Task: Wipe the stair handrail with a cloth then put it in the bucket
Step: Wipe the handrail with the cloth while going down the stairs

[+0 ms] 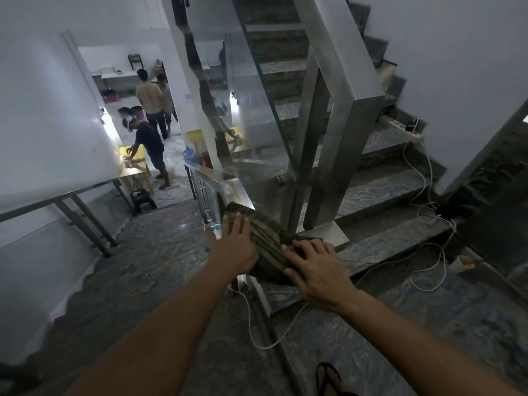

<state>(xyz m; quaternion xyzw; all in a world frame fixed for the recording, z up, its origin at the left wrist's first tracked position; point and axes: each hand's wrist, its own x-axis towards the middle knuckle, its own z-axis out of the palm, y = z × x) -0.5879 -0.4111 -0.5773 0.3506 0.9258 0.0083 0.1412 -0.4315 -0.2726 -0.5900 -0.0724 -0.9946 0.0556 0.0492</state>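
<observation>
Head view. A dark, striped cloth (265, 242) lies draped over the top of the steel stair handrail (225, 181), just before the square metal post (340, 155) at the landing. Both bare hands rest on it. The left hand (235, 247) lies on the cloth's left side with its fingers (233, 224) spread and flat — pressed against the fabric, not closed around it. The right hand (317, 270) covers the near right end of the cloth; its fingers (300, 247) are bent over the bunched fabric, pressing it down onto the rail, though whether they truly grip it cannot be told.

A glass panel (257, 110) rises beside the post along the upper flight of grey marbled steps (380, 190). On those steps a white power strip (400, 128) sits with white cables (428, 252) trailing down to the landing floor, near a paper cup (464, 262). A sandalled foot (328, 378) shows at the lower edge.

Down the lower flight, a person (150, 147) bends over a yellow surface (130, 164) — two others stand farther back.
</observation>
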